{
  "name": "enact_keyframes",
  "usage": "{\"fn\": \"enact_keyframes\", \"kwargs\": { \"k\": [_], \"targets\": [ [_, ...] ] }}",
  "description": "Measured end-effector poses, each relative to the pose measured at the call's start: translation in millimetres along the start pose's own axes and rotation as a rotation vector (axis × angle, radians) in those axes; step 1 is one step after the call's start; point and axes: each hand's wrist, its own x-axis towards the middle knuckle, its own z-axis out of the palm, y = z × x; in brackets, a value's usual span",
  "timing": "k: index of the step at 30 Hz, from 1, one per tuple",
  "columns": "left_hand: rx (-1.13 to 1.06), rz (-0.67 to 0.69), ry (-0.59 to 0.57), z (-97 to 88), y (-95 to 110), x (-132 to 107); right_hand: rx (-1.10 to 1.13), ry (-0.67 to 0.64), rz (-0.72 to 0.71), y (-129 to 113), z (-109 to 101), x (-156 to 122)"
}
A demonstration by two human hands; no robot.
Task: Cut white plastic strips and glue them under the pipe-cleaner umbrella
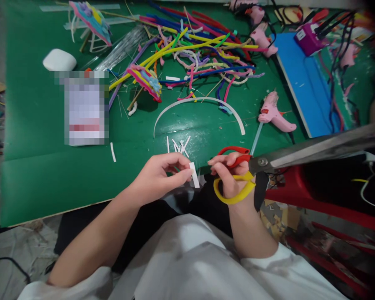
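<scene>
Between the thumb and fingers of my left hand (165,177) is pinched a short white strip (194,175), held over the table's front edge. My right hand (233,175) has its fingers through the handles of a pair of scissors (262,161), one loop red and the other yellow. The blades point away to the right, clear of the strip. Just beyond my left hand, several small cut white strips (181,146) lie in a loose heap on the green table (134,133). A long curved white strip (200,100) arches behind them. One more short piece (113,152) lies to the left.
Several coloured pipe cleaners (187,54) spread across the back. A pink glue gun (275,114) lies at the right beside a blue board (300,83). Colourful decorated pieces on sticks (146,81), a white rounded case (60,60) and a blurred-out object (86,108) sit at the left.
</scene>
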Motion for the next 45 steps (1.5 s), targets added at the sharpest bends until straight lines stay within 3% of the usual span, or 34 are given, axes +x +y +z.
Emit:
{"fn": "enact_keyframes", "kwargs": {
  "k": [4,7,13,19,23,26,31,36,40,45],
  "targets": [
    [0.024,0.005,0.009,1.0,-0.5,0.3,0.103,-0.296,0.133,-1.6,1.6,-9.1],
    [0.105,0.047,0.038,1.3,2.4,0.3,0.166,-0.386,0.211,-1.5,4.0,-11.8],
    [0.311,0.15,0.074,3.0,4.0,-0.6,0.17,-0.257,0.198,-4.8,9.7,-10.8],
    [0.386,0.474,0.166,2.9,0.6,-6.5,0.28,-0.169,0.196,1.0,8.7,-7.1],
    [0.246,0.316,0.338,1.4,-1.6,-7.5,0.211,-0.093,0.181,5.5,2.4,-2.4],
    [0.171,0.183,0.394,2.0,-3.3,-6.0,0.05,0.009,0.099,4.8,-5.0,5.4],
    [0.13,0.184,0.396,3.7,-3.9,-4.2,-0.143,0.245,-0.034,-2.1,-16.6,21.5],
    [0.112,0.163,0.399,2.2,-4.6,-2.1,-0.146,0.291,-0.059,-4.4,-24.0,24.4],
    [0.111,0.124,0.433,-0.2,-6.2,0.8,-0.218,0.18,0.016,1.2,-32.1,18.7],
    [0.08,0.114,0.459,-2.3,-5.9,2.2,-0.606,-0.142,-0.038,6.1,-44.2,12.6]
  ]
}}
